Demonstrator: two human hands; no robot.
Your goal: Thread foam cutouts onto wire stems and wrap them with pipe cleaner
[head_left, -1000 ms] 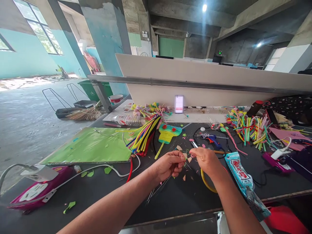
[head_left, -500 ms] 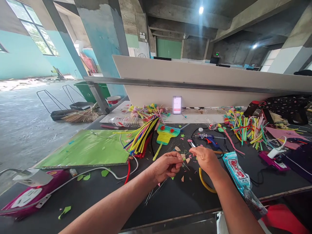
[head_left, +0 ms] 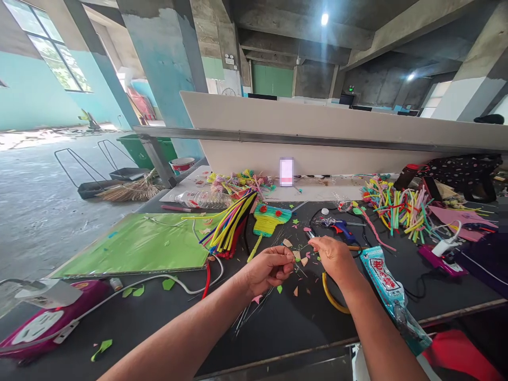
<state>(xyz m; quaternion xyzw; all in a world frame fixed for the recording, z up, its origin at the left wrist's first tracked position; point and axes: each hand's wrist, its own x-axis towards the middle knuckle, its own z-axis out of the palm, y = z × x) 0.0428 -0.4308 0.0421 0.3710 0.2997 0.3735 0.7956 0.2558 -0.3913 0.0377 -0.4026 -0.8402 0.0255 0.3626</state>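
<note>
One thin strand (head_left: 302,250), barely visible, is between the hands: the left hand (head_left: 273,269) pinches it; the right hand's (head_left: 332,256) grip I cannot tell. Scraps (head_left: 304,262) lie nearby, wires (head_left: 254,309) beneath the left wrist, glue gun (head_left: 346,230) beyond.

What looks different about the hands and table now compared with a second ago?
The right hand has moved slightly right and forward, widening the gap to the left hand. Nothing was visibly taken or let go. The blue glue gun and green sheet stayed put.
</note>
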